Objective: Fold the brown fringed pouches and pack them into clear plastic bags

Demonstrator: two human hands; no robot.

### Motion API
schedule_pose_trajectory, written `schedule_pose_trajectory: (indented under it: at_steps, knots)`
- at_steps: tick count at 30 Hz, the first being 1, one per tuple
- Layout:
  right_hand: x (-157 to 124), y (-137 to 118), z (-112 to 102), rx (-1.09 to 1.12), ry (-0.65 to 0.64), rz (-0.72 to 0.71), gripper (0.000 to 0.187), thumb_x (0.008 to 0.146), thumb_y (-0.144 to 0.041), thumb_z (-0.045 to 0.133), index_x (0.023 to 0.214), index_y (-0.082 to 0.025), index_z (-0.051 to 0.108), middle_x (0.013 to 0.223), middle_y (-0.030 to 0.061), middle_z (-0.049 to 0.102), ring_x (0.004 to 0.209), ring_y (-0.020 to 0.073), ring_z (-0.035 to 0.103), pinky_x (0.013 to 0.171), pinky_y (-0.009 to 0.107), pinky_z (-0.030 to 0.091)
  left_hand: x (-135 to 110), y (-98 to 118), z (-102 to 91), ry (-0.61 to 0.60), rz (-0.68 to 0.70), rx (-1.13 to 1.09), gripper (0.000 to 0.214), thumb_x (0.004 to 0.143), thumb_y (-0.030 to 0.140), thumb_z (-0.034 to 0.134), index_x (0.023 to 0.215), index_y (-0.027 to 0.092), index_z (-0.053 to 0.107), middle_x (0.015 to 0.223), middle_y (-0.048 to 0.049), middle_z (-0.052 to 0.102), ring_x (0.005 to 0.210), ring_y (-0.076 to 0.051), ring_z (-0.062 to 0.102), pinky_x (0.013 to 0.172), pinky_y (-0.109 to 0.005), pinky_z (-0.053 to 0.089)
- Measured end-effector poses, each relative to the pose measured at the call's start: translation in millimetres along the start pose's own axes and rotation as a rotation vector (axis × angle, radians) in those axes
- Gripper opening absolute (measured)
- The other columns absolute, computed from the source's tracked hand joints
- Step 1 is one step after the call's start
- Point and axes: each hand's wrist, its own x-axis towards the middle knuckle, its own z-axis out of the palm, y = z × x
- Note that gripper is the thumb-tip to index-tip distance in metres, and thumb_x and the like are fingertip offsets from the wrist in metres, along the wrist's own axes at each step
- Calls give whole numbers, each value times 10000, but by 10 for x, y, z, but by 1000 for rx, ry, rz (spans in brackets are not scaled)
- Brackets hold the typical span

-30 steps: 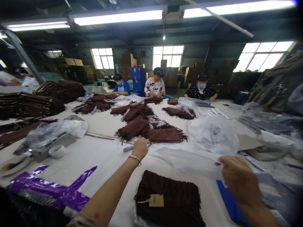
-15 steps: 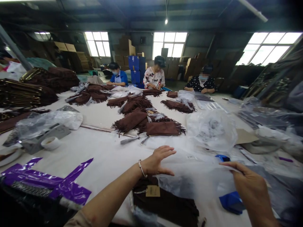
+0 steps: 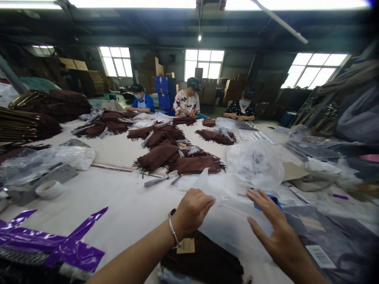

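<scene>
My left hand (image 3: 192,212), with a bracelet at its wrist, is closed in a pinch on a clear plastic bag (image 3: 229,221). The bag spreads to the right and bears a small barcode sticker. Fingers apart, my right hand (image 3: 271,223) hovers at the bag's right side and grips nothing. Below both hands lies a dark brown fringed pouch (image 3: 204,260), partly under the plastic. A tan card tag (image 3: 186,246) rests at its upper left, just under my left wrist.
Several brown fringed pouches (image 3: 197,165) lie mid-table. Crumpled plastic (image 3: 254,163) sits to their right. A blue object (image 3: 274,202) is partly behind my right hand. Grey packaging (image 3: 340,236) covers the right side; purple wrapping (image 3: 53,240) and a tape roll (image 3: 49,189) lie left. Three co-workers sit opposite.
My left hand has gone from spread to pinching the plastic bag. My right hand has let go of the bag's edge, moved left and opened. The view has tilted upward slightly.
</scene>
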Motion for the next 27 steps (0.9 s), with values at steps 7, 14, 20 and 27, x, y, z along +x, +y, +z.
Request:
schedule_pose_trajectory:
  at_steps: [7, 14, 20, 27]
  knots:
    - [163, -516, 171, -4, 158, -295, 301, 798, -279, 641, 1088, -246, 567, 1070, 33, 636, 1176, 238, 474, 1006, 433, 372, 58, 202, -86, -2, 85, 94, 139, 910, 165, 453, 931, 160, 590, 734, -41, 592, 726, -176, 501, 733, -338, 381]
    - [91, -550, 242, 125, 205, -185, 261, 800, -287, 649, 1041, -233, 567, 1011, 41, 619, 1066, 218, 509, 931, 391, 406, 31, 241, -127, -16, 100, 94, 134, 908, 152, 444, 889, 157, 577, 717, -36, 573, 711, -176, 469, 745, -349, 376]
    - [94, -642, 222, 191, 216, -162, 93, 825, -182, 609, 901, -236, 599, 848, 9, 631, 883, 174, 551, 833, 337, 424, 50, 315, -159, -10, 121, 74, 127, 903, 139, 448, 876, 160, 570, 723, -32, 572, 724, -175, 466, 775, -363, 373]
    - [42, -639, 199, 656, 12, 351, 163, 821, -377, 598, 859, -227, 649, 871, 9, 659, 861, 178, 578, 814, 298, 427, 19, 305, -147, 2, 168, 128, 109, 893, 140, 457, 915, 158, 562, 720, -30, 555, 725, -173, 476, 775, -363, 386]
